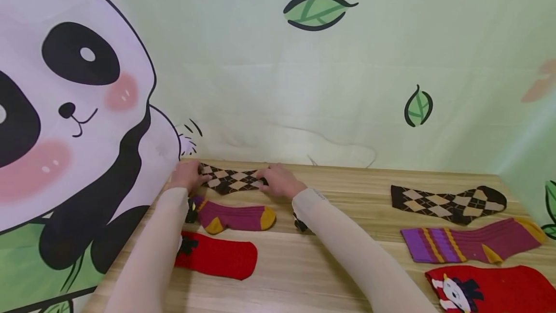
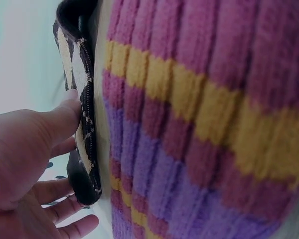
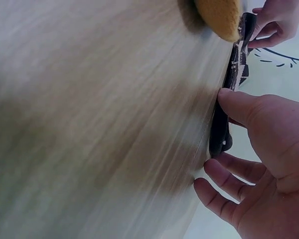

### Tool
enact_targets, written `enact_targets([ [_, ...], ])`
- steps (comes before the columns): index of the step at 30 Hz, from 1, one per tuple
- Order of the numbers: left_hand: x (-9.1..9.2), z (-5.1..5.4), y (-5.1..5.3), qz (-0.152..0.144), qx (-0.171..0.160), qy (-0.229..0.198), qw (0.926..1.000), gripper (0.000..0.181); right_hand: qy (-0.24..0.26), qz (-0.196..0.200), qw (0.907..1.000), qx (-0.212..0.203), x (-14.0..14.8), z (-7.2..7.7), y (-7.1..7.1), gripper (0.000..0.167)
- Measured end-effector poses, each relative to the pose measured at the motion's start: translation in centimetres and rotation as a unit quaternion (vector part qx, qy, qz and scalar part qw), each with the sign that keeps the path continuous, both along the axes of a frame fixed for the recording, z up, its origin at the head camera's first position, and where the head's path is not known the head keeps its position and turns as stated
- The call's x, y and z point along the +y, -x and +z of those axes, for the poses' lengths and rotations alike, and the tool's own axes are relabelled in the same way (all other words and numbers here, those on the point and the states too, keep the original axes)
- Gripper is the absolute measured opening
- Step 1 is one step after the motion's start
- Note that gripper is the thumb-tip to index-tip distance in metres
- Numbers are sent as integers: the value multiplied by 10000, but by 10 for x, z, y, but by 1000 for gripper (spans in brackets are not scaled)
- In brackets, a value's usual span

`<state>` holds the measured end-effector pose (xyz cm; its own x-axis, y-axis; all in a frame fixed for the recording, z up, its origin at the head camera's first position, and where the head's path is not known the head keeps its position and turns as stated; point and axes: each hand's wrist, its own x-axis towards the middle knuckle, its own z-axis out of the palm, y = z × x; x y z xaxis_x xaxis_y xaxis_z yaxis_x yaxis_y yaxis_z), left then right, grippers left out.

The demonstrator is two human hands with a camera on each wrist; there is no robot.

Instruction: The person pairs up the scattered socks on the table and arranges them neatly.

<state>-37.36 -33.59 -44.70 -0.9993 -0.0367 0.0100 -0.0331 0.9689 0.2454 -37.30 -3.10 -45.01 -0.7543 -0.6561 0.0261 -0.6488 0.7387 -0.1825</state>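
Observation:
An argyle sock (image 1: pixel 232 180) in black, tan and white lies stretched flat near the table's back edge. My left hand (image 1: pixel 186 176) pinches its left end, thumb on top. At the other end my right hand (image 1: pixel 283 181) pinches the dark tip between thumb and fingers. The left wrist view shows the left thumb (image 2: pixel 65 112) pressed on the argyle fabric, with the other fingers spread behind. In the right wrist view the right thumb (image 3: pixel 234 102) lies on the sock's dark end.
Just in front lie a purple sock (image 1: pixel 243 217) with yellow heel and toe and a red sock (image 1: pixel 221 255). On the right are another argyle sock (image 1: pixel 443 203), a striped purple sock (image 1: pixel 469 243) and a red penguin sock (image 1: pixel 508 286). A panda-printed cloth (image 1: pixel 260 86) hangs behind.

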Motion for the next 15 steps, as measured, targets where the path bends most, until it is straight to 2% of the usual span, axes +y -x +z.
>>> enact_targets([
  [7, 0, 0, 1, 9, 14, 36, 10000, 49, -44, 48, 10000, 44, 0, 1, 2, 39],
  [15, 1, 4, 2, 60, 153, 64, 9998, 41, 69, 124, 9998, -101, -2, 4, 4, 16],
])
